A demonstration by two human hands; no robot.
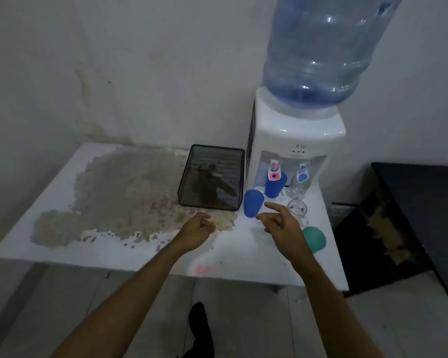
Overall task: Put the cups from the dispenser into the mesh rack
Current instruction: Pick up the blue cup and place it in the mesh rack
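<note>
My right hand (279, 223) open, empty, reaching blue cup (253, 206) at its 11 o'clock. Left hand (198, 227) loosely curled, empty. Rack (189, 177) empty, 9 o'clock of cup. Grip mid-wall, lift clear over rim.

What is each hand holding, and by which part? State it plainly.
Nothing. The left hand is loosely curled and empty; the right hand is open, fingers spread near the blue cup, not touching it.
</note>
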